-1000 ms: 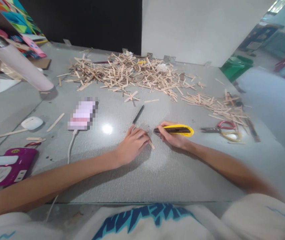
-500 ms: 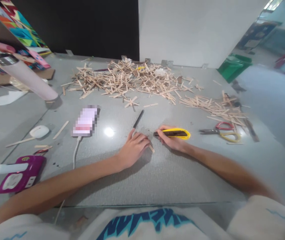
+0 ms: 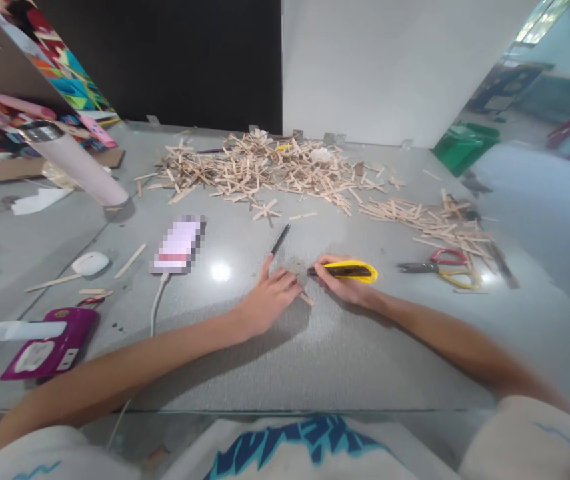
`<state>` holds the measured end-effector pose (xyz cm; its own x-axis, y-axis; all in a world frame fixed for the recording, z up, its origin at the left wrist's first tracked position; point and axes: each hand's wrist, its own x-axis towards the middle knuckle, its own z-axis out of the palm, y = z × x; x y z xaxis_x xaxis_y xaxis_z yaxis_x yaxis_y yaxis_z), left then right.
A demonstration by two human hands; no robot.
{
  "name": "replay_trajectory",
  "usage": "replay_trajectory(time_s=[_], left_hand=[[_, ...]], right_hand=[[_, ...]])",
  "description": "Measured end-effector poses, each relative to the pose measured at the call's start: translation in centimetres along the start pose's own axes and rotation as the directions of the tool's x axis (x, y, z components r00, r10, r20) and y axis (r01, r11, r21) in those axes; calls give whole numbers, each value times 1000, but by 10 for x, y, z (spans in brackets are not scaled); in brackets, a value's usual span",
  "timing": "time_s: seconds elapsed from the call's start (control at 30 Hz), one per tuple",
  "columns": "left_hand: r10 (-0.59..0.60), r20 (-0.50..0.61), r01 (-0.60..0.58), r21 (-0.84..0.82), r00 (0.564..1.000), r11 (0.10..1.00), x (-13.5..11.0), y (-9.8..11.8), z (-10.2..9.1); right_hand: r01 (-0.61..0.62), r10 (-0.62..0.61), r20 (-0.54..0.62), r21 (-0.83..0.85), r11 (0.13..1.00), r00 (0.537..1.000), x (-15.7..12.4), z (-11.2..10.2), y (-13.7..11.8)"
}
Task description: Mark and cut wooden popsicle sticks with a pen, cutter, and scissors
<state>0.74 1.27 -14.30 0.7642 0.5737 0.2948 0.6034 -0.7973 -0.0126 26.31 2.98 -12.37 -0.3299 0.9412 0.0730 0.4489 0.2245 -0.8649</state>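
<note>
My right hand [image 3: 341,285] is wrapped round a yellow and black utility knife [image 3: 349,271], whose front end points left toward my other hand. Just across from it, my left hand [image 3: 271,301] lies low over the table with its fingers bent and pressed together on a short wooden stick [image 3: 307,300]. Only one end of that stick shows past the fingertips. A dark pen [image 3: 281,239] lies just beyond the left index finger, which reaches close to its lower end. The knife's tip is near the left fingertips, and I cannot see a blade.
A heap of wooden sticks [image 3: 245,170] spreads along the back, with another pile [image 3: 419,217] at right. Red and yellow-handled pliers [image 3: 432,268] lie below it. On the left are a phone [image 3: 179,245] on a cable, a white case [image 3: 91,263], a purple device [image 3: 59,340] and a tumbler [image 3: 82,167].
My view has shifted slightly, so the things on the left appear a little farther right. Both hands keep nearly the same hold, the left on the stick and the right on the utility knife.
</note>
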Motion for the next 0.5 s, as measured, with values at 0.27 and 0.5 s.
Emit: replay_trajectory(time_s=[0.27, 0.5], left_hand=[[-32, 49, 36, -88, 998, 995, 0, -2, 7], [20, 112, -26, 58, 993, 998, 1, 5, 3]], right_hand=[[1, -1, 4, -64, 998, 1000, 0, -2, -1], [-9, 8, -13, -52, 999, 1000, 0, 0, 2]])
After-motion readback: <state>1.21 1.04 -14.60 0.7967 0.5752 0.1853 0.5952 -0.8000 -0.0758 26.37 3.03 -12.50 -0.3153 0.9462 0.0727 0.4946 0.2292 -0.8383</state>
